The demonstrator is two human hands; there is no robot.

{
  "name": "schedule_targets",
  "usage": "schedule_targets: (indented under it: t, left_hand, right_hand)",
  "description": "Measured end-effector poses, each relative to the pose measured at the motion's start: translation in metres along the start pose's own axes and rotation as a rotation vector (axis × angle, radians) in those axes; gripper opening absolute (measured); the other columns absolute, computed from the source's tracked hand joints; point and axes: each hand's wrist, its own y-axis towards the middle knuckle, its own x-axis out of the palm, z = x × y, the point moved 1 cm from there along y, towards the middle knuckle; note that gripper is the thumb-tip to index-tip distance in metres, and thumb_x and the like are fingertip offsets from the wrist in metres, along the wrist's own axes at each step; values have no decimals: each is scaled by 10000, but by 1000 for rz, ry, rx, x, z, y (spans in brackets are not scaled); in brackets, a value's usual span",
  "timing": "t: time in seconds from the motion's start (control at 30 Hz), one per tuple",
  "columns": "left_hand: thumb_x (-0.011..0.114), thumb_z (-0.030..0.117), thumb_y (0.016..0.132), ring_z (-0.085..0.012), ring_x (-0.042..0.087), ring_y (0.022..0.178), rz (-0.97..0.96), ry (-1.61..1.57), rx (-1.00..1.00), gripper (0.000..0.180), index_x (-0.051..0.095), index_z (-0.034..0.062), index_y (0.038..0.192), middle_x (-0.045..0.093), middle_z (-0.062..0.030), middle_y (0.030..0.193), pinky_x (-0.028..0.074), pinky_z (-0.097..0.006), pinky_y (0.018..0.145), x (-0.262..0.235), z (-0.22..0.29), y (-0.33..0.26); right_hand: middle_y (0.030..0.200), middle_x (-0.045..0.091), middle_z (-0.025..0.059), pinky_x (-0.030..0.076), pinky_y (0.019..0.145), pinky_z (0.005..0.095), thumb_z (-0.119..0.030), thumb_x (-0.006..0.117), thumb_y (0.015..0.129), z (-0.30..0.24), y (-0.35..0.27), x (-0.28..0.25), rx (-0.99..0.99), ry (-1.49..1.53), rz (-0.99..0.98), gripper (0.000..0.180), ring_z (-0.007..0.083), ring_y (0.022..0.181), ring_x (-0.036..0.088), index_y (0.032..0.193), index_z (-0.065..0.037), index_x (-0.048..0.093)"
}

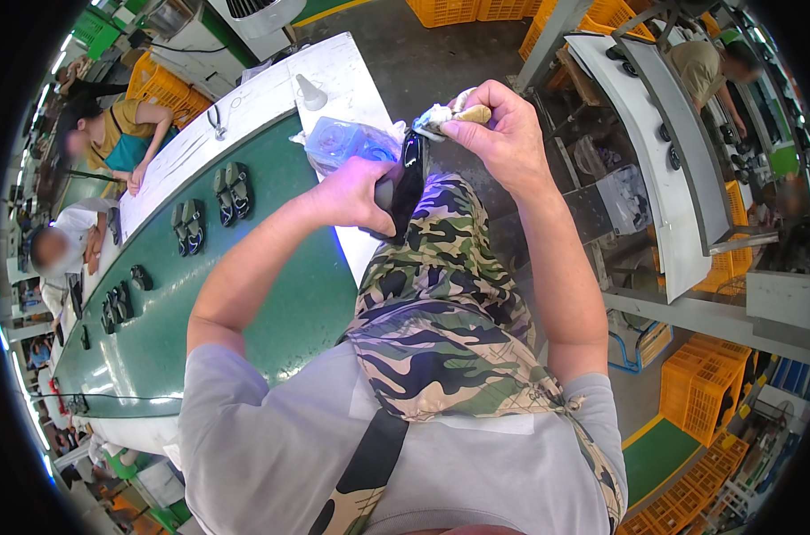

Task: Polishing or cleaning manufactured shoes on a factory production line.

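My left hand (362, 194) is closed around a dark, glossy shoe (411, 174), tilted up above my camouflage apron (432, 259). Much of the shoe is hidden by the fingers. In my right hand (508, 134) a wad of white and tan cloth (450, 114) is pinched between thumb and fingers. The cloth sits right at the upper end of the shoe; whether it presses on it I cannot tell. Behind my left hand, a clear blue plastic tub (335, 141) rests in a plastic bag on the white table edge.
Several dark sandals (233, 192) lie on the green conveyor belt (271, 241) to my left. A grey cone (310, 92) and pliers (216, 123) are on the white ledge (343, 67). Co-workers sit along its far side. Orange crates (704, 383) and a white shelf (664, 196) stand at right.
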Motion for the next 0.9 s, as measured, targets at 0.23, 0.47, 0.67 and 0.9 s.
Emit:
schedule_targets:
  t: [0.23, 0.47, 0.67, 0.9]
  left_hand:
    - [890, 172, 590, -172, 662, 936, -164, -514, -121, 644, 643, -21, 1151, 716, -67, 1008, 511, -308, 907, 2, -8, 3]
    - [856, 170, 580, -189, 661, 1005, -151, -923, -198, 764, 596, -9, 1275, 692, -75, 1109, 509, -312, 939, 7, -17, 8]
    - [809, 132, 640, -206, 666, 1005, -94, -1109, -195, 659, 610, -18, 1250, 699, -89, 1100, 502, -331, 962, 8, -26, 11]
    - [785, 93, 755, -196, 685, 940, -34, -1268, -199, 441, 640, 0, 1161, 714, -78, 1019, 534, -355, 910, 9, -39, 16]
  right_hand:
    - [960, 659, 69, 501, 813, 274, 24, 751, 824, 10, 0, 0, -71, -57, -67, 204, 123, 898, 608, 848, -43, 559]
    - [953, 660, 77, 502, 827, 287, 28, 741, 828, 19, -10, 5, -66, -112, -93, 207, 132, 910, 613, 830, -43, 546]
    - [891, 658, 41, 492, 728, 267, 9, 768, 794, 44, -19, 11, -7, 54, -91, 215, 101, 812, 585, 831, -36, 561]
    - [884, 647, 23, 476, 697, 249, -3, 779, 792, 42, -28, 8, 87, 173, -165, 204, 78, 785, 562, 847, -37, 585]
